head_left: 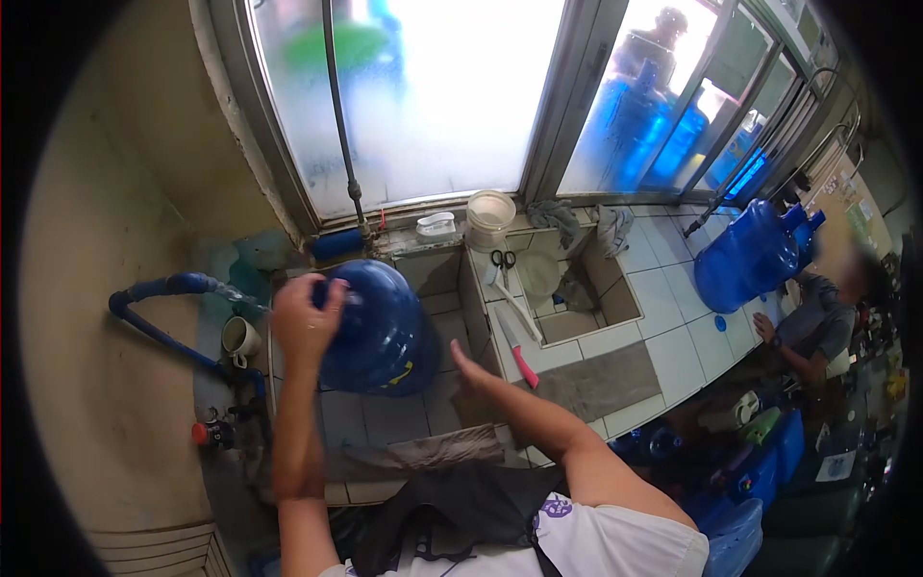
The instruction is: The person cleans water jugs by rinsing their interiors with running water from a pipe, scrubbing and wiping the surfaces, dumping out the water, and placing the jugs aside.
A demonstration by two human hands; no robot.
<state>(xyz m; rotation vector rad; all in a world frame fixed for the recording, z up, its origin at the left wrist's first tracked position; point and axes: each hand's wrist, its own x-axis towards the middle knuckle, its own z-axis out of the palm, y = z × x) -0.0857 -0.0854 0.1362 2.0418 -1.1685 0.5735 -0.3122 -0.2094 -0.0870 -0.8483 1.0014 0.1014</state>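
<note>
A large blue water jug (385,322) lies tilted over the tiled sink basin, its neck end to the left. My left hand (306,317) is closed around the neck end, which the fingers largely hide. Water (240,296) runs from a blue pipe (183,284) toward that hand and the neck. My right hand (468,370) is open beside the jug's base end, fingers stretched out and a small gap apparently between them. Cloth (423,454) hangs over the basin's front edge below the jug.
A knife with a pink handle (522,361), black-handled scissors (502,260) and a white bucket (489,219) are around the second sink (606,288). Another blue jug (745,255) stands right, near a co-worker (817,313). A mug (240,337) sits left.
</note>
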